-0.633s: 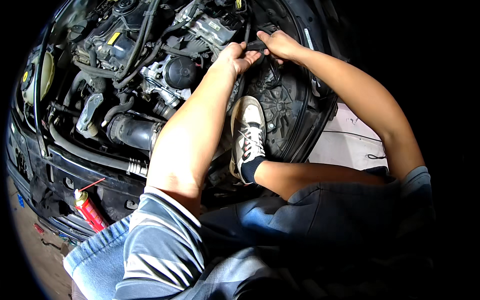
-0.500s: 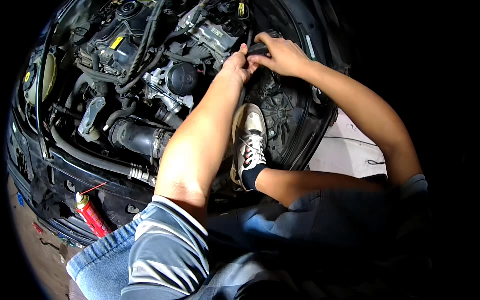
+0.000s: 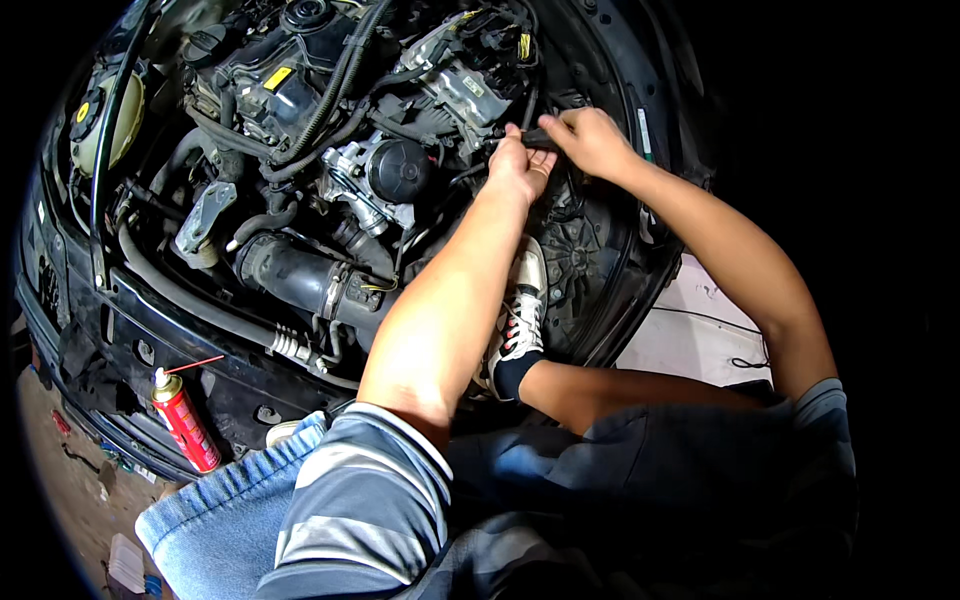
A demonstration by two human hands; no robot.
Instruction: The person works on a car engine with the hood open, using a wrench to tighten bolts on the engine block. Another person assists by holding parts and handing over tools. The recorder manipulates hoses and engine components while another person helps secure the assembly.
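In an open car engine bay, my left hand and my right hand are close together on a dark, elongated part, perhaps a hose or connector, to the right of a round black housing. My left hand is palm-up with its fingers curled at the part. My right thumb and fingers close on it from the right; its far end is hidden. My left forearm crosses over a large black intake hose. Below my hands, my foot in a white sneaker rests inside the bay.
A red spray can with a thin straw lies on the black front crossmember. A pale reservoir and a metal rod stand at the left. A white surface with a dark cable shows at the right, and small items lie on the floor.
The whole view has shifted, with the engine bay appearing lower and further right. My hands have stayed on the dark part, and my right fingers have changed their grip on it slightly.
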